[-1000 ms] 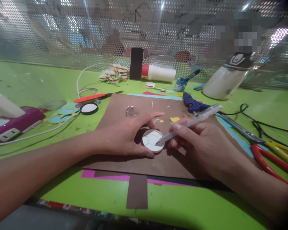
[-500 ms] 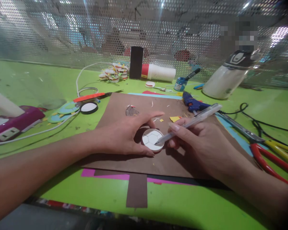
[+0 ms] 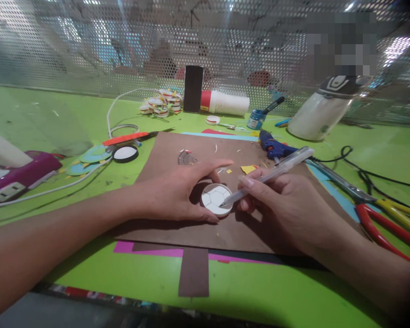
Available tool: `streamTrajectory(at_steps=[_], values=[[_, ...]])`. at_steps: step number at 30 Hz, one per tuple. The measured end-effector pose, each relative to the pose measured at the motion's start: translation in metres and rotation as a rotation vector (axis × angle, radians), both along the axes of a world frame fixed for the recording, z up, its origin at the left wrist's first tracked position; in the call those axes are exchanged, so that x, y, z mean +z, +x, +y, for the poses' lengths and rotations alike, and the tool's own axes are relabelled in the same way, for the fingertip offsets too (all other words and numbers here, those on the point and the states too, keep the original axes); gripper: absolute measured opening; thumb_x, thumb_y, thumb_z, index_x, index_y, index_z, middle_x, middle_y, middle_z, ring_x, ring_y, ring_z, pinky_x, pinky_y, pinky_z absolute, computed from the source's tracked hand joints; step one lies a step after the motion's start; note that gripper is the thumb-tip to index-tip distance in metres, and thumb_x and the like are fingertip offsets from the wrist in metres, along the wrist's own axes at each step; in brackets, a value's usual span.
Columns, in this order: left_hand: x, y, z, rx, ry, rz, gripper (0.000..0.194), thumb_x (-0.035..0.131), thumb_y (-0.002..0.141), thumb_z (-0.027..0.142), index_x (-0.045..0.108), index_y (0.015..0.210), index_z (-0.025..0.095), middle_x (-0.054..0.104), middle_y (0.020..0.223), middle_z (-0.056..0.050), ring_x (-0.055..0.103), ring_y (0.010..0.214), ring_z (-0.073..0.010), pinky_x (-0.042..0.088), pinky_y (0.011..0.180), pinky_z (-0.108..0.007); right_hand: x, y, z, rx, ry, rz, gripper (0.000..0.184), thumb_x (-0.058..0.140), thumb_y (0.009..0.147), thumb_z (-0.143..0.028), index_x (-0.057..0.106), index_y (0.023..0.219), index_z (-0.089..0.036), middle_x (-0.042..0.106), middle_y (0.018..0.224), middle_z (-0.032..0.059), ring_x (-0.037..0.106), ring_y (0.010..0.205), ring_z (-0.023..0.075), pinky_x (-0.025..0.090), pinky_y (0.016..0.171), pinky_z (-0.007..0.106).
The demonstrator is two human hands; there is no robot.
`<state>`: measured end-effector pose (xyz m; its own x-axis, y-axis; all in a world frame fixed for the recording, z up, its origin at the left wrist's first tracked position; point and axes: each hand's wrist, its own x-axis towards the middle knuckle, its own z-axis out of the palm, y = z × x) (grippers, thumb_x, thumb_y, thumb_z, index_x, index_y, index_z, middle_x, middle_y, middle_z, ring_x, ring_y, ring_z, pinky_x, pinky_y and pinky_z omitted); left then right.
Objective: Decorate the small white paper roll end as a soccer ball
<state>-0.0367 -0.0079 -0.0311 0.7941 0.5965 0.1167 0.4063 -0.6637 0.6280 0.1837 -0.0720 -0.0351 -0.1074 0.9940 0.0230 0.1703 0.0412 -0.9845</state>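
A small round white disc (image 3: 214,196) with a raised rim and thin dark lines like a football pattern lies on a brown sheet (image 3: 167,234). My left hand (image 3: 177,193) curves round its left side, thumb at the near edge and the other fingers past the far edge, holding it. In my right hand (image 3: 280,198) is a clear-barrelled pen (image 3: 269,177), pinched between thumb and fingers. Its tip touches the disc's face, right of the middle. Paper scraps, among them a yellow piece (image 3: 248,169), lie just beyond my fingers.
Right of the sheet are a blue glue gun (image 3: 276,146) and scissors with red and yellow handles (image 3: 372,209). An orange cutter (image 3: 125,138), a black-rimmed disc (image 3: 125,154) and a purple power strip (image 3: 23,175) lie left. Behind stand a phone (image 3: 193,89), paint jar (image 3: 256,119) and bottle (image 3: 319,114).
Hardly anything differs. Both hands keep their places on the disc and the pen, and the whole view has shifted very slightly.
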Motion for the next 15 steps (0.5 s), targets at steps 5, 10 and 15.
streamTrajectory(at_steps=[5, 10, 15], values=[[0.0001, -0.0010, 0.0001, -0.003, -0.002, 0.009, 0.096, 0.083, 0.077, 0.033, 0.031, 0.158, 0.030, 0.065, 0.133, -0.005, 0.063, 0.120, -0.0263, 0.049, 0.099, -0.037, 0.0018, -0.0011, 0.0003, -0.006, -0.006, -0.028, 0.043, 0.069, 0.091, -0.045, 0.068, 0.057, -0.020, 0.066, 0.060, 0.0025, 0.058, 0.058, 0.0134, 0.048, 0.058, 0.027], [-0.0001, -0.0011, 0.0002, -0.002, -0.005, 0.013, 0.094, 0.082, 0.077, 0.035, 0.032, 0.157, 0.031, 0.065, 0.133, -0.005, 0.063, 0.120, -0.0271, 0.049, 0.099, -0.038, 0.0022, -0.0001, -0.0002, -0.026, 0.019, -0.080, 0.043, 0.069, 0.092, -0.040, 0.067, 0.054, -0.020, 0.065, 0.055, 0.0018, 0.057, 0.056, 0.0122, 0.048, 0.057, 0.026], [0.0000, -0.0004, 0.0002, -0.002, -0.001, 0.016, 0.094, 0.082, 0.077, 0.034, 0.033, 0.157, 0.031, 0.065, 0.132, -0.005, 0.064, 0.118, -0.0263, 0.049, 0.098, -0.037, -0.0025, 0.0014, -0.0023, -0.061, -0.019, 0.005, 0.041, 0.072, 0.089, -0.048, 0.069, 0.059, -0.020, 0.068, 0.060, 0.0014, 0.060, 0.058, 0.0129, 0.050, 0.059, 0.026]])
